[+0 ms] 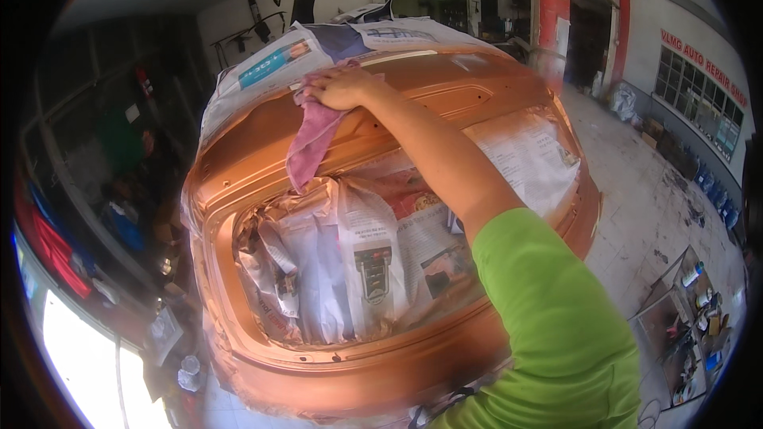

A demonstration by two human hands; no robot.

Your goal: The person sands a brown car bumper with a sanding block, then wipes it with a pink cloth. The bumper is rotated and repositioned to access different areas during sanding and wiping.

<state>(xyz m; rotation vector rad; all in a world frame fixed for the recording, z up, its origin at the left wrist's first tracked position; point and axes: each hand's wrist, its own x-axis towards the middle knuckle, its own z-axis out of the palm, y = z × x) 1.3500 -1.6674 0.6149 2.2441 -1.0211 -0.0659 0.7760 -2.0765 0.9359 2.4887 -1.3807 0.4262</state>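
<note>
My right arm, in a bright green sleeve, reaches across the rear of a copper-painted car body (pixel 445 103). My right hand (pixel 340 87) is closed over a pink cloth (pixel 314 143) and presses it against the upper part of the copper panel. The cloth's loose end hangs down over the panel toward the opening. Crumpled newspaper masking (pixel 373 262) fills the large rear opening below my arm. More newspaper sheets (pixel 274 63) cover the body beyond the panel's top edge. My left hand is out of view.
A red pillar (pixel 554 16) stands at the far right of the car. On the right, a shelf rack (pixel 683 334) holds tools and bottles, with blue water bottles (pixel 719 199) along the wall. Dark glass panels (pixel 87 103) and clutter line the left side.
</note>
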